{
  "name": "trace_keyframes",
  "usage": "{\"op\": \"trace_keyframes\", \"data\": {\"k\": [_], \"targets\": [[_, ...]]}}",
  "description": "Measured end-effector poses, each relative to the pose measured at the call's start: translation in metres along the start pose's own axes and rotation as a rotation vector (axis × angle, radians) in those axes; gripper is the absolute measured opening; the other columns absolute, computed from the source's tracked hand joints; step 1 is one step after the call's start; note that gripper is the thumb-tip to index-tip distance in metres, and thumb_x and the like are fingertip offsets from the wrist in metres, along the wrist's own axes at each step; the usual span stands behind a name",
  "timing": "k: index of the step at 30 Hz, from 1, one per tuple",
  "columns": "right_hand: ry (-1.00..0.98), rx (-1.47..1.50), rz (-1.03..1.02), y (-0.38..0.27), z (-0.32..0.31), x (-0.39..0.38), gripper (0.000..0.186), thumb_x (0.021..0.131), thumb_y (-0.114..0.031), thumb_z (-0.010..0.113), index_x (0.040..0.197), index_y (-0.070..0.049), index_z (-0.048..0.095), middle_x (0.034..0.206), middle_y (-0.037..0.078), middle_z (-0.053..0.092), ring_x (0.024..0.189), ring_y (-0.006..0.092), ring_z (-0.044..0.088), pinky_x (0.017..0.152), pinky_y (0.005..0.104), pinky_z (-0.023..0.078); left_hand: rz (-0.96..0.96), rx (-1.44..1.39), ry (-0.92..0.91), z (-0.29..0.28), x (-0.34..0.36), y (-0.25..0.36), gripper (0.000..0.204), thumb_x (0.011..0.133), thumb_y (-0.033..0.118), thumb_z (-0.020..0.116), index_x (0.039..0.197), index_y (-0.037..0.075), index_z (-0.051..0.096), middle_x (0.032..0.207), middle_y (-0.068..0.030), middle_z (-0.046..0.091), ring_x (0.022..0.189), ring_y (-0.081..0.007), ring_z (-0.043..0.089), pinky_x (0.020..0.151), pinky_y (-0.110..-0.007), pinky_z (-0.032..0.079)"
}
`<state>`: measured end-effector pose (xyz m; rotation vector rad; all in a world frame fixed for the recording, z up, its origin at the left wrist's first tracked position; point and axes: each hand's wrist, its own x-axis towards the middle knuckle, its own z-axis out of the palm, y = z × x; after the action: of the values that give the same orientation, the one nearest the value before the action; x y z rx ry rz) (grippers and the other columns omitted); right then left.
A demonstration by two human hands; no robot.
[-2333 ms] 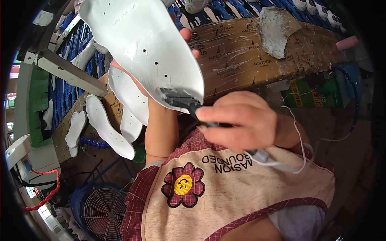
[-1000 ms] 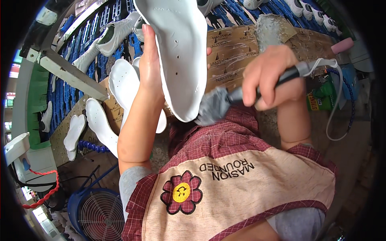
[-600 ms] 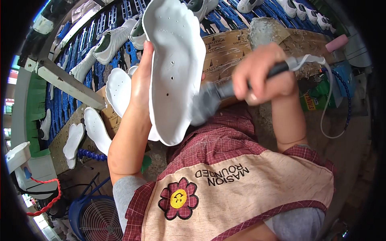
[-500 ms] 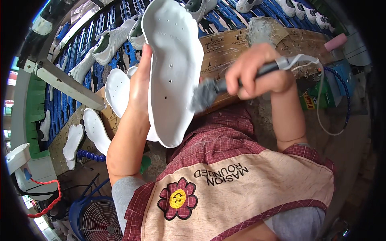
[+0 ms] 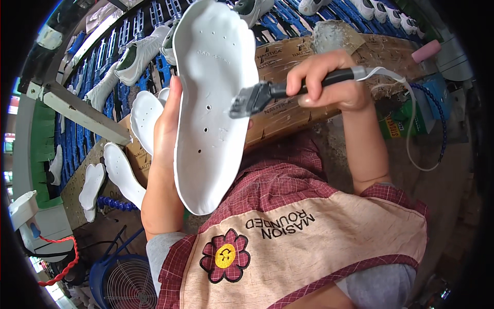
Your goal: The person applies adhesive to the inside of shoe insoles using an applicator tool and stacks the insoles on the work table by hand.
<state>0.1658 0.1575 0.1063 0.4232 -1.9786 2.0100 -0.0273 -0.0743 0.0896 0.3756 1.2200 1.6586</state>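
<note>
My left hand (image 5: 167, 121) grips a large white shoe sole (image 5: 211, 77) by its left edge, thumb up along the side. Its inner face, with small holes down the middle, is turned up toward me. My right hand (image 5: 329, 77) is closed around the black handle of a brush (image 5: 249, 100), which has a pale tube running from its back end. The grey-black brush head overlaps the sole's right edge in the picture; whether the bristles touch it, I cannot tell. Most of the left fingers are hidden behind the sole.
More white soles (image 5: 121, 170) lie at the left on a cardboard-covered bench (image 5: 288, 116). Beyond it, white shoes (image 5: 141, 56) sit on a blue rack. A glue-crusted lump (image 5: 332, 38) stands on the bench. A fan (image 5: 126, 283) is at the lower left.
The sole has shifted left and slightly down. The brush and my right hand have moved up and a little left, so the brush head overlaps the sole farther up its right side.
</note>
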Motion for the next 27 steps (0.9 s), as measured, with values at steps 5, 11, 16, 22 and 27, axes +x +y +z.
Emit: {"op": "trace_keyframes", "data": {"k": [5, 11, 16, 22, 27], "targets": [[0.234, -0.028, 0.026, 0.009, 0.016, -0.001, 0.014, 0.068, 0.006, 0.082, 0.073, -0.005, 0.075, 0.093, 0.017, 0.081, 0.063, 0.0162, 0.065, 0.059, 0.0259, 0.051, 0.021, 0.021, -0.075, -0.006, -0.014, 0.000, 0.078, 0.110, 0.063, 0.050, 0.152, -0.002, 0.054, 0.127, -0.0264, 0.074, 0.099, -0.0348, 0.080, 0.077, -0.040, 0.068], [-0.024, 0.073, 0.043, -0.001, -0.008, -0.026, 0.012, 0.075, 0.002, 0.079, 0.084, -0.006, 0.077, 0.095, 0.017, 0.080, 0.074, 0.0203, 0.070, 0.072, 0.0293, 0.054, 0.098, -0.169, -0.102, -0.035, -0.014, -0.016, 0.085, 0.105, 0.069, 0.052, 0.164, 0.009, 0.041, 0.146, -0.0316, 0.061, 0.111, -0.0501, 0.074, 0.085, -0.067, 0.065], [0.238, 0.101, -0.384, -0.040, -0.009, -0.031, 0.016, 0.097, -0.017, 0.075, 0.095, -0.001, 0.076, 0.114, 0.026, 0.078, 0.089, 0.0280, 0.075, 0.087, 0.0361, 0.060, 0.388, -0.808, -0.362, -0.027, -0.004, -0.011, 0.090, 0.104, 0.073, 0.051, 0.168, 0.013, 0.035, 0.155, -0.0317, 0.053, 0.123, -0.0563, 0.067, 0.092, -0.077, 0.057], [0.384, 0.040, -0.293, -0.033, 0.003, -0.031, 0.019, 0.100, -0.021, 0.077, 0.093, -0.003, 0.074, 0.120, 0.025, 0.077, 0.087, 0.0219, 0.073, 0.076, 0.0272, 0.056, -0.201, -1.042, -0.822, -0.027, 0.036, -0.072, 0.107, 0.094, 0.086, 0.053, 0.173, 0.019, 0.028, 0.162, -0.0343, 0.043, 0.136, -0.0682, 0.050, 0.097, -0.087, 0.048], [0.472, -0.195, -0.192, -0.013, 0.039, -0.009, 0.010, 0.097, -0.007, 0.075, 0.096, -0.008, 0.065, 0.124, 0.027, 0.071, 0.094, 0.0260, 0.069, 0.084, 0.0324, 0.057, -0.181, -1.085, -0.804, -0.005, 0.046, -0.077, 0.089, 0.102, 0.073, 0.054, 0.170, 0.019, 0.035, 0.160, -0.0269, 0.051, 0.138, -0.0566, 0.055, 0.108, -0.079, 0.049]]}}
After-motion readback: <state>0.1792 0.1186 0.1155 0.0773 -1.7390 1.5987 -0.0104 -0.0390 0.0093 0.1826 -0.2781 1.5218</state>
